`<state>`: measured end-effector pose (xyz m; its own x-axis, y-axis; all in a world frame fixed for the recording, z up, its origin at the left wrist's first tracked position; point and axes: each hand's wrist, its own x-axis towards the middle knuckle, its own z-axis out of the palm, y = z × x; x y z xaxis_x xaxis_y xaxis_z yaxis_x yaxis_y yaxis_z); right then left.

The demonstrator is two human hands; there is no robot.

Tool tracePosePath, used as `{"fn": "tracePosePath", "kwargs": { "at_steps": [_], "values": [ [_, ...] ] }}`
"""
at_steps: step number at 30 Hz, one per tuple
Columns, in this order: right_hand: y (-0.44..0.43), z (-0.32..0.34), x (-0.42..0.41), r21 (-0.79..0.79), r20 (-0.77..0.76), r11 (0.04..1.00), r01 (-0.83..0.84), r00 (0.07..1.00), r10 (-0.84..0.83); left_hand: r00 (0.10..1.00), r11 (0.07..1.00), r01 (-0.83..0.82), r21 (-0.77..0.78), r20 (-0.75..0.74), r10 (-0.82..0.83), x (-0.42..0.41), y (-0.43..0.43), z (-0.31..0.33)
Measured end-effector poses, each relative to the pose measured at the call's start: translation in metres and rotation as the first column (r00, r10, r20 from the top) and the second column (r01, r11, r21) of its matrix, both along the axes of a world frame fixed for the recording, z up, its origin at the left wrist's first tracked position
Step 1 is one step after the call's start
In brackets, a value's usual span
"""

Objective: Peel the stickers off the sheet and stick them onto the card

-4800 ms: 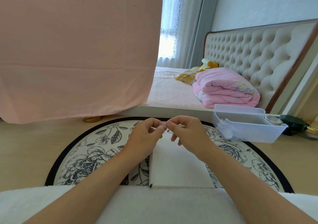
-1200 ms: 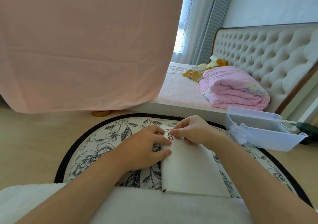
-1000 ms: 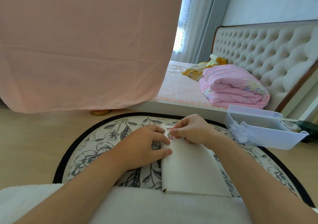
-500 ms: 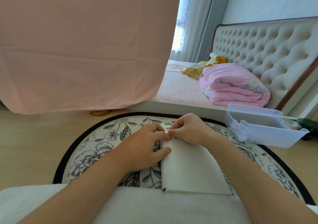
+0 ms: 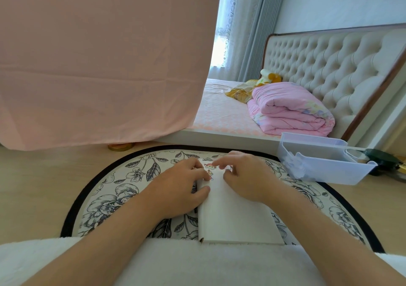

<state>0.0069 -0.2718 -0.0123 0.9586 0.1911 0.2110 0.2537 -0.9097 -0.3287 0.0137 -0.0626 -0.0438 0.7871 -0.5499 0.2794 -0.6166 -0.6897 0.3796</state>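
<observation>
A white card (image 5: 232, 217) lies on the floral round mat (image 5: 123, 193) in front of me. Two small red cartoon stickers (image 5: 209, 168) sit near the card's top left corner. My left hand (image 5: 178, 191) rests on the card's left edge, with the thumb and fingertips pressing it down. My right hand (image 5: 246, 175) hovers over the card's top edge, its fingertips bent down and touching the card just right of the stickers. A pinkish scrap shows under those fingertips. No sticker sheet is visible.
A clear plastic bin (image 5: 325, 164) with white paper bits stands to the right, beside dark objects (image 5: 382, 160). A pink hanging sheet (image 5: 98, 61) fills the left. Behind is a bed with a folded pink quilt (image 5: 287, 107). White fluffy fabric (image 5: 175, 263) covers my lap.
My hands came down from mid-air onto the card. My right fingertips have shifted right off the sticker spot, uncovering two stickers on the card. My left hand stays on the card's edge.
</observation>
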Motion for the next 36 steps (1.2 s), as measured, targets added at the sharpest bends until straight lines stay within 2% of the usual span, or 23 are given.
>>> {"fn": "tracePosePath", "kwargs": {
  "at_steps": [4, 7, 10, 17, 23, 31, 33, 36],
  "values": [
    [0.002, -0.01, -0.01, -0.187, 0.003, 0.975, -0.124, 0.992, 0.126, 1.0, 0.999, -0.004, -0.048, 0.001, 0.004, 0.001, 0.0, -0.002],
    [0.008, -0.011, -0.011, -0.299, 0.023, 0.946, -0.121, 0.991, 0.134, 1.0, 0.999, -0.008, -0.051, 0.006, 0.008, 0.002, -0.001, -0.003],
    [0.012, -0.011, -0.011, -0.344, 0.019, 0.933, -0.105, 0.993, 0.119, 1.0, 0.999, -0.006, -0.033, 0.008, 0.007, 0.001, -0.001, -0.003],
    [0.009, -0.014, -0.015, -0.318, 0.021, 0.944, -0.088, 0.995, 0.1, 0.993, 0.999, -0.049, 0.02, 0.107, 0.047, -0.001, -0.012, 0.004],
    [0.002, -0.017, -0.018, -0.244, 0.068, 0.965, -0.094, 0.991, 0.114, 0.992, 0.989, -0.056, 0.135, 0.116, 0.04, -0.002, -0.015, 0.004],
    [-0.002, -0.016, -0.021, -0.211, 0.118, 0.974, -0.081, 0.987, 0.107, 0.985, 0.996, 0.028, 0.081, 0.166, -0.041, 0.006, -0.01, 0.001],
    [-0.001, -0.016, -0.022, -0.194, 0.106, 0.979, -0.065, 0.991, 0.086, 0.972, 0.994, 0.012, 0.107, 0.234, -0.036, 0.006, -0.01, 0.002],
    [0.002, -0.016, -0.022, -0.228, 0.069, 0.971, -0.069, 0.994, 0.087, 0.969, 0.994, -0.002, 0.109, 0.247, -0.025, 0.003, -0.011, 0.003]
  ]
}}
